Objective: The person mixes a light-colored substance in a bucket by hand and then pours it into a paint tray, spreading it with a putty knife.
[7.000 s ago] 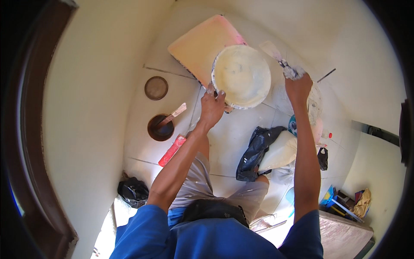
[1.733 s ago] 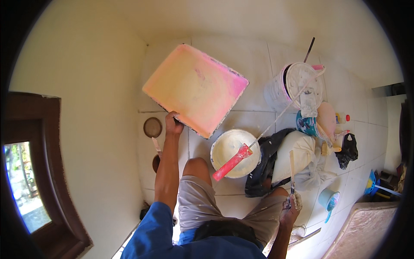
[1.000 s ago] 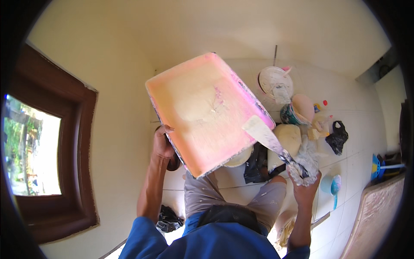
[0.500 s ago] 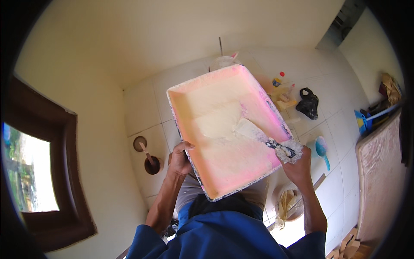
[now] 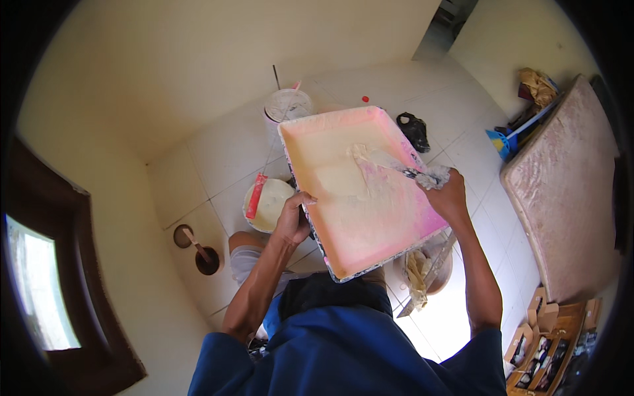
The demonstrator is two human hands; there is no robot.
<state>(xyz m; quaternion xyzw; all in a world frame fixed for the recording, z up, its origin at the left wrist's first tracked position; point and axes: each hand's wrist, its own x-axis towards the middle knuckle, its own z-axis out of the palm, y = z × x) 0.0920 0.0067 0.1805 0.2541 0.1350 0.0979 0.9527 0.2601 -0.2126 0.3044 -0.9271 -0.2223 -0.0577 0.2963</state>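
A large shallow paint tray (image 5: 295,155), pinkish inside with a crusted, stained rim, is held up tilted in front of me. Cream paint (image 5: 340,179) coats its inner surface. My left hand (image 5: 294,218) grips the tray's left edge, thumb over the rim and the other fingers hidden underneath. In my right hand (image 5: 449,197), at the tray's right side, is a putty knife (image 5: 386,160) with a paint-smeared handle. Its blade lies against the paint in the upper middle of the tray.
Left of the tray stands a tub of cream paint (image 5: 274,206) with a red tool (image 5: 256,196) across it. A white bucket (image 5: 289,104) is beyond. A brown can (image 5: 207,261), black bag (image 5: 413,132), rag-draped bucket (image 5: 436,270) and leaning mattress (image 5: 561,191) surround me.
My view has shifted, bringing the cream paint tub and red tool out from behind the tray. The putty knife blade has moved farther up the tray. Both hands keep their holds.
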